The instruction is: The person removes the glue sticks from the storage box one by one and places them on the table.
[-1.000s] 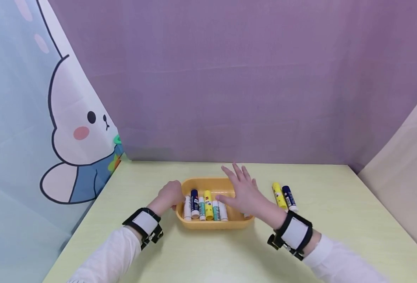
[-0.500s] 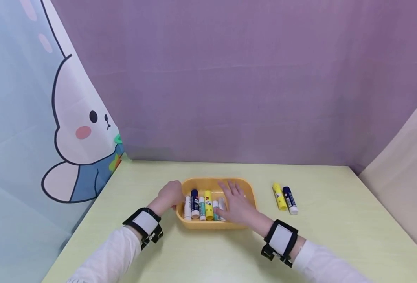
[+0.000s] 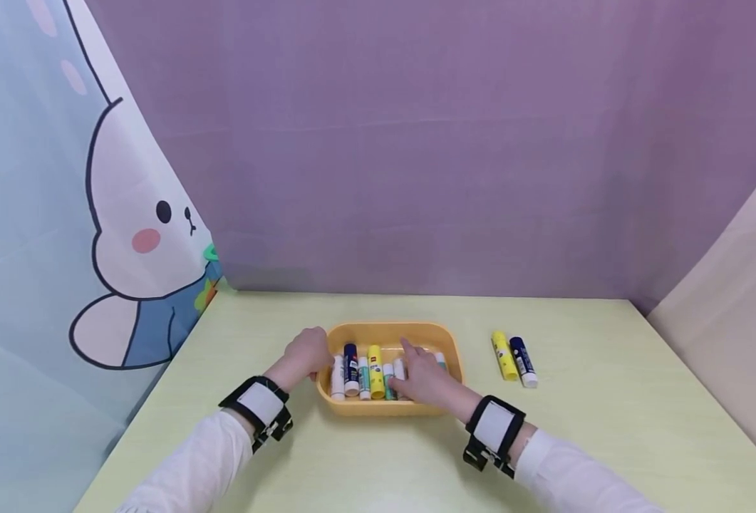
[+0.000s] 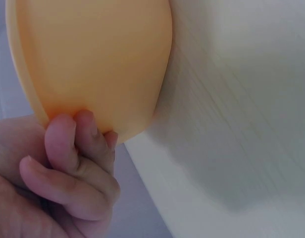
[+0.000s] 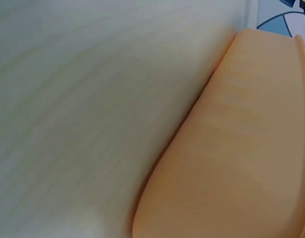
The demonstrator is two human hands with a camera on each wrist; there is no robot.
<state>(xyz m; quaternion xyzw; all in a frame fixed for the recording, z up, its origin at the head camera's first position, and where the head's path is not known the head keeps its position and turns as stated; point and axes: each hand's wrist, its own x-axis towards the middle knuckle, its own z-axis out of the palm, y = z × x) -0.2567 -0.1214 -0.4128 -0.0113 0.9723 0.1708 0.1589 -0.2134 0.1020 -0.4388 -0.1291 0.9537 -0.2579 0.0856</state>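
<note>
Left hand [image 3: 307,350] pinches the rim of the orange tray [image 3: 390,408] at its left end. Right hand [image 3: 425,377] reaches into the tray's right half, thumb and forefinger apart beside a white tube [image 3: 400,368]; cannot tell if gripped. Leftward in the tray, a row including a yellow tube [image 3: 375,372] and a dark blue tube [image 3: 350,370]. Tray sits midway between the left and right edges of the tabletop [image 3: 576,434], near the far edge. Toward the far right corner, side by side: second yellow tube [image 3: 504,356], second blue tube [image 3: 524,362].

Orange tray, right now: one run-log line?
left hand: grips tray, left end | right hand: over glue sticks in tray, grip unclear | table, right of tray: yellow stick, navy stick
</note>
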